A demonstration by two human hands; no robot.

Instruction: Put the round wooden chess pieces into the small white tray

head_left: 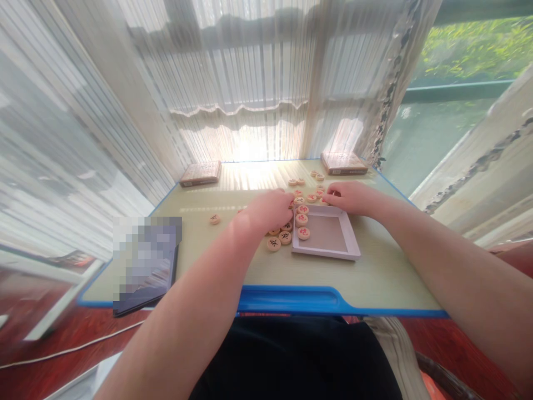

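Left hand (275, 210) and right hand (347, 197) among round pieces (273, 244)
Both are beside the box (325, 256); whether either grips, I can't tell.

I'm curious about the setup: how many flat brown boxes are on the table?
2 on the table: one box at its far left corner, another box near its far right.

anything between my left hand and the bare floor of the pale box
Yes: between your left hand and the bare floor of the pale box stand the box's left side and the red-marked pieces lined along it.
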